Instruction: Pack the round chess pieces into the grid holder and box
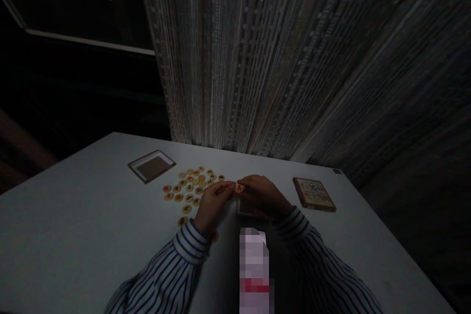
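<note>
The scene is dim. My left hand [211,203] and my right hand [262,196] meet over a white table [73,235], both in striped sleeves. Their fingertips pinch one round wooden game piece [239,188] with a red mark. To the left of my left hand lie several more round pieces [191,187], some marked red, some dark, spread flat on the table. Under my right hand a dark flat thing shows partly; I cannot make out what it is.
An open box tray [151,166] with a brown inside lies at the back left of the pieces. A printed box lid [314,194] lies to the right of my right hand. A striped curtain [279,59] hangs behind the table.
</note>
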The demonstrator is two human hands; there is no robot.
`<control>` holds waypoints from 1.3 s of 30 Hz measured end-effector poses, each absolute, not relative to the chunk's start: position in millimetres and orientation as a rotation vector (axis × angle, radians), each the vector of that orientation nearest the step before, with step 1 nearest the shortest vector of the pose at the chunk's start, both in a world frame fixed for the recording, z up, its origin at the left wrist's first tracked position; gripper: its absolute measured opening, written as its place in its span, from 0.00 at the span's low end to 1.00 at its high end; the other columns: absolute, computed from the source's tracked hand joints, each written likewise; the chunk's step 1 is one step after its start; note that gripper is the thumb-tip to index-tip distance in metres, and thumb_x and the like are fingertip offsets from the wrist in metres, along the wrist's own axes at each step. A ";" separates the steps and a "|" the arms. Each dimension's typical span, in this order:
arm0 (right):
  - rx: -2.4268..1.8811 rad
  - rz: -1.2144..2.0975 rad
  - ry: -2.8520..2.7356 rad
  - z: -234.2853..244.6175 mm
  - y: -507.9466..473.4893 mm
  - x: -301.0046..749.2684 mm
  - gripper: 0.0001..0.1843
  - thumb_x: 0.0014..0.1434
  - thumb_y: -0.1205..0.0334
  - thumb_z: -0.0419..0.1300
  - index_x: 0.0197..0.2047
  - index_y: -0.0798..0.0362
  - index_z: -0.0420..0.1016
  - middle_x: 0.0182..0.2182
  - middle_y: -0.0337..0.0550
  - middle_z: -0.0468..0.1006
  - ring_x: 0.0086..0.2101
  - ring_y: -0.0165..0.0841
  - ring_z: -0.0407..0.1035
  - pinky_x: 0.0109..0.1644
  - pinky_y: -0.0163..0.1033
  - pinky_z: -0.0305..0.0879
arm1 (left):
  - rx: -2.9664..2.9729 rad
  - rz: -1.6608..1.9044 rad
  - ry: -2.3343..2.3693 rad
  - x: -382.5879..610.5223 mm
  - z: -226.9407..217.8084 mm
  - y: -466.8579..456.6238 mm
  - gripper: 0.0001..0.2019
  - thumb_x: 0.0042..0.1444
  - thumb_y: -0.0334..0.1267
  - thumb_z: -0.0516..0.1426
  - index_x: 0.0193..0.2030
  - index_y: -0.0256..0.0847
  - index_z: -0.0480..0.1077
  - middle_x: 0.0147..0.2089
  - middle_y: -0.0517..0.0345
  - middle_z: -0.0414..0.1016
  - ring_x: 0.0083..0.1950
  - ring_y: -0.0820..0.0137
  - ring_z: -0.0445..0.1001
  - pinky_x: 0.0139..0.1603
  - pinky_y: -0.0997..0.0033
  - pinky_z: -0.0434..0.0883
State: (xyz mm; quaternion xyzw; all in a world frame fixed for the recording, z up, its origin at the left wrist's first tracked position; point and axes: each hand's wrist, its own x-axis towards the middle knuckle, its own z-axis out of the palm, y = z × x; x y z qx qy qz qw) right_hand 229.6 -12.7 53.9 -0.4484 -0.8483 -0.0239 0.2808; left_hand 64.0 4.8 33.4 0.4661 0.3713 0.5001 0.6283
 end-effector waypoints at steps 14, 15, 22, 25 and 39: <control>-1.419 -0.035 -2.322 49.0 -13.0 242.7 0.15 0.56 0.60 0.57 0.46 0.53 0.71 0.38 0.46 0.77 0.39 0.34 0.71 0.41 0.39 0.62 | 1.421 1.114 0.971 62.6 8.1 8.1 0.11 0.46 0.41 0.58 0.34 0.36 0.74 0.34 0.53 0.78 0.36 0.67 0.74 0.39 0.68 0.70; -1.413 -0.025 -2.321 50.0 -13.9 244.0 0.15 0.55 0.60 0.57 0.46 0.53 0.71 0.38 0.46 0.77 0.39 0.34 0.71 0.41 0.39 0.62 | 1.493 1.106 0.981 62.1 5.6 8.1 0.11 0.47 0.41 0.57 0.35 0.37 0.74 0.35 0.53 0.78 0.37 0.67 0.74 0.40 0.68 0.70; -1.412 0.061 -2.307 54.8 -16.8 254.0 0.11 0.54 0.65 0.57 0.41 0.54 0.73 0.36 0.47 0.79 0.36 0.34 0.72 0.39 0.38 0.66 | 1.959 0.947 1.076 58.6 -6.3 7.3 0.14 0.50 0.36 0.55 0.43 0.37 0.72 0.39 0.49 0.77 0.40 0.65 0.74 0.44 0.66 0.69; -1.444 0.101 -2.290 49.5 -15.3 258.5 0.10 0.53 0.65 0.58 0.39 0.52 0.74 0.35 0.46 0.79 0.35 0.34 0.73 0.38 0.37 0.66 | 2.065 0.871 1.066 57.7 -6.8 7.1 0.15 0.50 0.34 0.54 0.45 0.36 0.72 0.42 0.48 0.76 0.44 0.62 0.73 0.47 0.62 0.68; -1.469 0.399 -2.316 47.7 -12.3 264.2 0.08 0.49 0.67 0.60 0.35 0.55 0.75 0.31 0.45 0.77 0.32 0.33 0.71 0.36 0.37 0.66 | 2.212 0.701 1.035 54.9 -11.9 5.6 0.17 0.50 0.35 0.55 0.48 0.37 0.71 0.44 0.46 0.75 0.46 0.60 0.72 0.47 0.61 0.68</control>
